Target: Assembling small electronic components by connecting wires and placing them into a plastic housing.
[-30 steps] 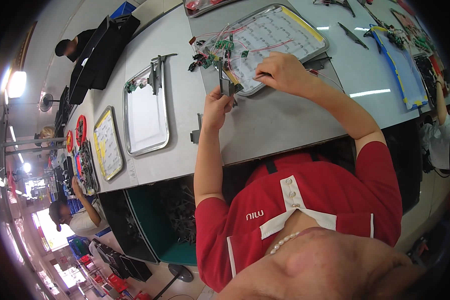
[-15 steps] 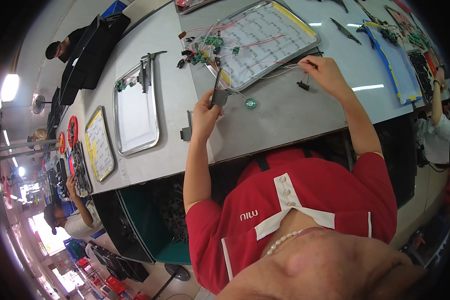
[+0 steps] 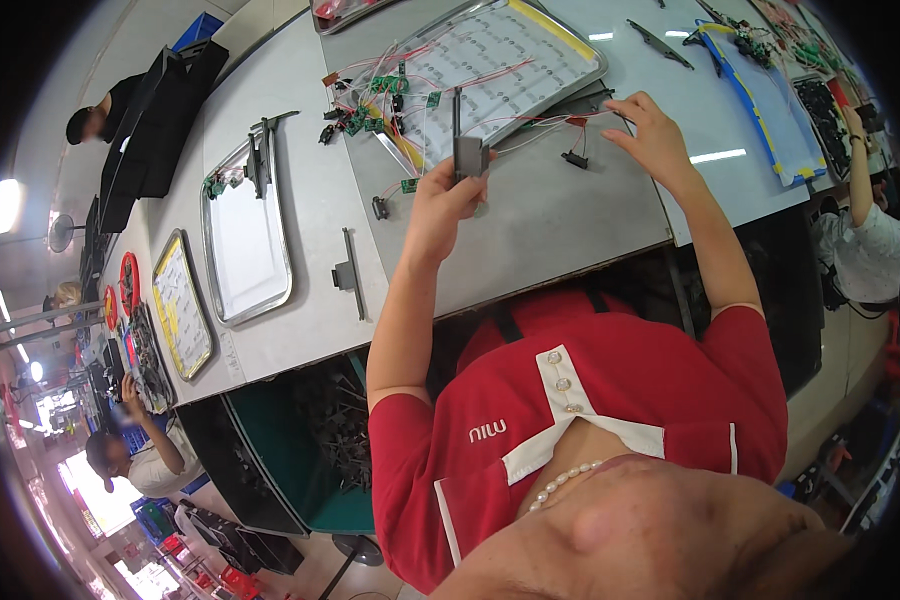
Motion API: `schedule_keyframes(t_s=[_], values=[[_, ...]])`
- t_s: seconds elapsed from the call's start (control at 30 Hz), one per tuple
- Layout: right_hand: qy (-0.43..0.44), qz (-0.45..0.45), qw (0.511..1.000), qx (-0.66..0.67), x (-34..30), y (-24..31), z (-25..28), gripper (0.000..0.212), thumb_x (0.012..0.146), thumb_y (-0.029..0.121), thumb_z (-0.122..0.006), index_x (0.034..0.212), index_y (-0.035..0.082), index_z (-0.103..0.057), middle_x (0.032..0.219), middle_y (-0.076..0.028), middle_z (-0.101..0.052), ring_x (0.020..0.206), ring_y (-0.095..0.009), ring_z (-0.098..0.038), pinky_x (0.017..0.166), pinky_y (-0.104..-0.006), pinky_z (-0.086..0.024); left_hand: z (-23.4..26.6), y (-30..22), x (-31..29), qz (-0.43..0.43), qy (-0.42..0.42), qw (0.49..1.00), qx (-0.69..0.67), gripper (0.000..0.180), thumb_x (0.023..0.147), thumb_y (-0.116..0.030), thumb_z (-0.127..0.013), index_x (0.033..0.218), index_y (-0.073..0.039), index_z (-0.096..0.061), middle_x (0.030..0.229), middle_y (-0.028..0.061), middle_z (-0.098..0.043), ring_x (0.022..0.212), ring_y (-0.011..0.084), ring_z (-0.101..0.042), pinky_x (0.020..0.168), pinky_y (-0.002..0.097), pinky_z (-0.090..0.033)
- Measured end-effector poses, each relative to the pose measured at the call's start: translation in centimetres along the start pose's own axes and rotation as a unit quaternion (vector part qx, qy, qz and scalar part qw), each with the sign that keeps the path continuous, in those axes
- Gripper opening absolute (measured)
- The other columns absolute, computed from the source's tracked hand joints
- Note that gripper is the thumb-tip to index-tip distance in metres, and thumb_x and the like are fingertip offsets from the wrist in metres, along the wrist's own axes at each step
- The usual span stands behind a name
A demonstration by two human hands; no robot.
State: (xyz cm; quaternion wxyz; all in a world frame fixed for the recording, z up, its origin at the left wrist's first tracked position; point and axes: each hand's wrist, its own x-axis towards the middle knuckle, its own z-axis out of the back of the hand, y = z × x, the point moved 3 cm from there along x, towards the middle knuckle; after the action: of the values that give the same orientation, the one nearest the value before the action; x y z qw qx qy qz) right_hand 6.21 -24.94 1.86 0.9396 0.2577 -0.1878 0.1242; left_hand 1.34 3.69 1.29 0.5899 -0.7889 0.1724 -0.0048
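My left hand (image 3: 444,208) is closed on a dark grey plastic bracket (image 3: 471,158) with a long thin arm pointing up, held over the front edge of the tray. To the right, my right hand (image 3: 655,142) has its thumb and fingers apart beside the ends of thin red and white wires (image 3: 560,120). A small black connector (image 3: 575,159) lies on the table below those wires. Left of my left hand lie a small green circuit board (image 3: 410,186) and a black part (image 3: 380,207). A tangle of green boards and wires (image 3: 380,100) rests across the tray's left edge.
The large metal tray (image 3: 596,70) has a patterned white sheet. Another similar bracket (image 3: 346,275) lies left on the table. Further left stand a white-lined tray (image 3: 288,270) and a yellow-edged tray (image 3: 205,345). A blue-edged tray (image 3: 760,120) is at right. Co-workers are at both sides.
My left hand has moved right with the bracket, turning it more upright. My right hand's fingers have spread from a pinch at the wires. The whole view has shifted slightly.
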Motion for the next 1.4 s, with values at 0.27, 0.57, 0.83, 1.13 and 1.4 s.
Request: schedule_keyframes(t_s=[0.27,0.57,0.83,1.13,1.4], values=[[0.154,0.000,0.975,0.162,2.3,4.5,3.7,0.014,0.082,0.016,-0.065,0.085,0.002,-0.064,0.072,0.000,-0.053,0.064,-0.008,-0.049,0.057,-0.0233,-0.037,-1.0,0.7,3.7,-0.048,0.011,0.996,-0.071,0.025,0.083,-0.006,-0.056,0.107,0.001,-0.058,0.067,0.0004,-0.051,0.049,0.0023,-0.031,0.043,0.0182,-0.020],[0.186,-0.056,0.938,0.289,2.5,6.0,2.6,0.017,0.085,0.020,-0.062,0.087,0.003,-0.067,0.071,0.001,-0.058,0.066,-0.007,-0.052,0.062,-0.0198,-0.040,-1.2,1.8,3.2,-0.039,0.012,0.997,-0.058,0.023,0.081,-0.008,-0.060,0.104,-0.002,-0.062,0.074,0.0049,-0.062,0.046,0.0014,-0.032,0.042,0.0176,-0.023],[0.252,-0.045,0.928,0.270,2.2,7.9,3.3,0.020,0.084,0.018,-0.061,0.097,0.004,-0.065,0.071,0.001,-0.057,0.067,-0.006,-0.052,0.063,-0.0206,-0.041,-1.3,3.0,3.4,-0.068,-0.022,0.997,-0.001,0.020,0.081,-0.011,-0.062,0.099,-0.003,-0.063,0.077,0.0021,-0.065,0.052,0.0014,-0.038,0.046,0.0188,-0.029],[0.264,-0.085,0.940,0.197,-0.4,4.2,4.4,0.026,0.079,0.018,-0.064,0.098,0.002,-0.063,0.066,0.001,-0.055,0.060,-0.006,-0.046,0.057,-0.0221,-0.038,-0.5,3.8,4.3,-0.120,-0.104,0.975,0.158,0.017,0.081,-0.011,-0.061,0.096,-0.003,-0.064,0.074,-0.0023,-0.063,0.056,0.0008,-0.038,0.050,0.0194,-0.030],[0.182,-0.084,0.979,0.040,-1.9,3.1,3.9,0.031,0.079,0.025,-0.064,0.103,0.007,-0.063,0.065,-0.003,-0.057,0.059,-0.013,-0.050,0.058,-0.0254,-0.041,-0.4,3.3,3.9,-0.119,-0.149,0.934,0.301,0.016,0.079,-0.010,-0.058,0.089,0.001,-0.063,0.065,-0.0015,-0.054,0.062,0.0060,-0.043,0.056,0.0239,-0.037]])
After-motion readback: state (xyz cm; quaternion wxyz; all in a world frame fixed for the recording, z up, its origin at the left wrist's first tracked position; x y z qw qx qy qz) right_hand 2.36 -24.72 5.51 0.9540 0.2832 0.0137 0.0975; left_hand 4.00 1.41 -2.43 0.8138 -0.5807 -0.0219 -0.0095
